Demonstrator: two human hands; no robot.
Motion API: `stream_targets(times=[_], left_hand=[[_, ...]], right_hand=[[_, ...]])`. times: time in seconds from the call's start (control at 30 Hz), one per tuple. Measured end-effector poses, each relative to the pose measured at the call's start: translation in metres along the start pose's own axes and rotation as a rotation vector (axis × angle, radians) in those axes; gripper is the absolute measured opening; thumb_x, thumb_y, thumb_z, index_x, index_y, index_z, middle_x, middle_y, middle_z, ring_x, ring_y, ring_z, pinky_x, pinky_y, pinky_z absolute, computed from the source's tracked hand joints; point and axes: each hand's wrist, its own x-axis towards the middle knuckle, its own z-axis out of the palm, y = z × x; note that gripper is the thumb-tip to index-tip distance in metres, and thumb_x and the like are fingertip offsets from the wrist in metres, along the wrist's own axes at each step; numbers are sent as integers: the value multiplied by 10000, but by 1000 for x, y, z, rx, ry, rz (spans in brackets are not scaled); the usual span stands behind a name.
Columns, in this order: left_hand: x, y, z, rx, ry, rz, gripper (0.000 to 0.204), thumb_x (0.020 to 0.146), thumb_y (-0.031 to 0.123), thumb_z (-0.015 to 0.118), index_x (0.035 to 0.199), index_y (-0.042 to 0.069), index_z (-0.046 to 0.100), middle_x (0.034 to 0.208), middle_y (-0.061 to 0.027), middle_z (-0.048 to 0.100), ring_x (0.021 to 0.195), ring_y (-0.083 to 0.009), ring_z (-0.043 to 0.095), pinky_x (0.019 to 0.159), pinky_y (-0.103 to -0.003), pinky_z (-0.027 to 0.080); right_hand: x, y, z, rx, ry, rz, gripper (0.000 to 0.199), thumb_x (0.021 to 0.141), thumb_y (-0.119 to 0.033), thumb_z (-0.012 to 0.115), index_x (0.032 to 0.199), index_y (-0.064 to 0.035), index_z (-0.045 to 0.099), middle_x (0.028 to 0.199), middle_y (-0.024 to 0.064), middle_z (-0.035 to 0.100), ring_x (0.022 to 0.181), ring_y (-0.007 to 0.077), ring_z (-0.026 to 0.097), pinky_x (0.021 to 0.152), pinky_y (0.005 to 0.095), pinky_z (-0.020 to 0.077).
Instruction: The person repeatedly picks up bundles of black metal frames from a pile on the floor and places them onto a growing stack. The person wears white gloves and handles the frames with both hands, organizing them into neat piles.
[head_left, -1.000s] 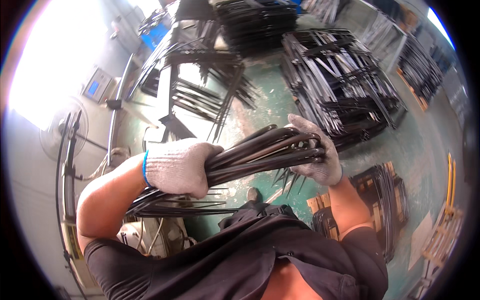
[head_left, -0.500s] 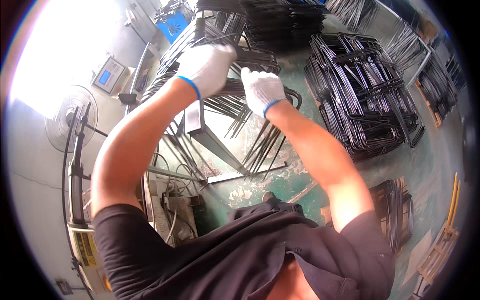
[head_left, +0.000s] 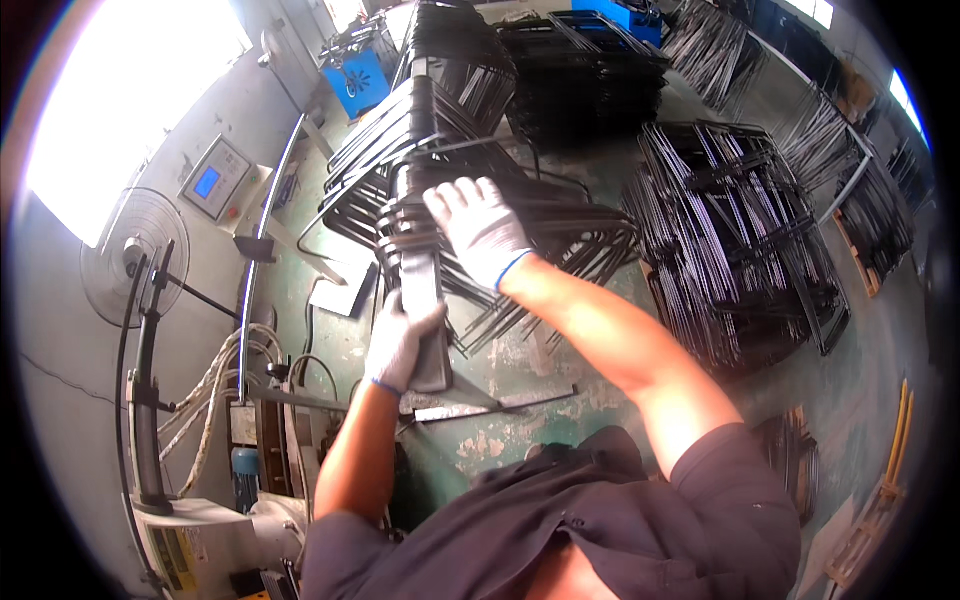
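Observation:
Both of my hands wear white knit gloves with blue cuffs. My left hand (head_left: 400,345) is closed around the side of a grey metal beam (head_left: 422,275), close to its near end. Many bent black metal rod frames (head_left: 370,180) hang over this beam in a dense row stretching away from me. Fingers spread, my right hand (head_left: 478,232) lies against the hanging frames just right of the beam. Whether it presses on them or only touches them I cannot tell.
More black frames lie in a big stack (head_left: 735,240) at the right, and a dark pile (head_left: 585,85) stands at the back. To the left are a standing fan (head_left: 135,245), a control box (head_left: 213,180) and a machine with hoses (head_left: 215,400). A steel bar (head_left: 495,403) lies low in front.
My left hand has come down from among the frames onto the beam's near end. The right hand, earlier curled, has spread its fingers and sits farther left and lower. My view has shifted.

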Motion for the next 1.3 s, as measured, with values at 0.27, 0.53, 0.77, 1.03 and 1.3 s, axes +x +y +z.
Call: stream_targets(times=[0.27, 0.53, 0.77, 1.03, 1.3], left_hand=[[-14, 31, 8, 197, 70, -139, 594, 909, 129, 842, 1430, -14, 596, 1103, -101, 734, 931, -164, 705, 852, -342, 605], [-19, 64, 70, 679, 554, -393, 562, 916, 147, 815, 1448, 21, 684, 1246, -209, 786, 1124, -326, 766, 1045, -438, 586], [6, 58, 89, 1243, 772, -483, 667, 792, 237, 913, 1409, 74, 719, 1234, -231, 787, 1170, -397, 759, 1059, -482, 575], [-14, 45, 71, 1178, 601, -487, 355, 998, 252, 819, 1266, 35, 737, 1059, -142, 813, 857, -336, 776, 823, -525, 619], [16, 14, 52, 1460, 546, -416, 563, 863, 332, 852, 1249, -59, 732, 1166, -278, 775, 1094, -435, 739, 1013, -549, 556]], right_hand=[[115, 62, 134, 28, 44, -54, 516, 1063, -249, 561, 1535, -43, 595, 1339, 107, 664, 1163, 284, 657, 919, 450, 552], [236, 191, 353, 134, 323, 20, 394, 1012, -228, 608, 1393, -128, 592, 1232, 49, 627, 1197, 263, 633, 951, 477, 516], [344, 274, 435, 195, -87, 242, 553, 1105, -282, 617, 1638, -236, 477, 1440, 104, 666, 1330, 313, 662, 1005, 582, 532], [223, 234, 356, 307, 81, 126, 574, 1097, -250, 561, 1643, -75, 522, 1668, 187, 540, 1530, 455, 484, 1286, 695, 316], [-284, 264, 204, 564, -738, 509, 579, 809, -202, 819, 1344, -37, 670, 1296, 150, 725, 1256, 344, 681, 1101, 496, 568]])
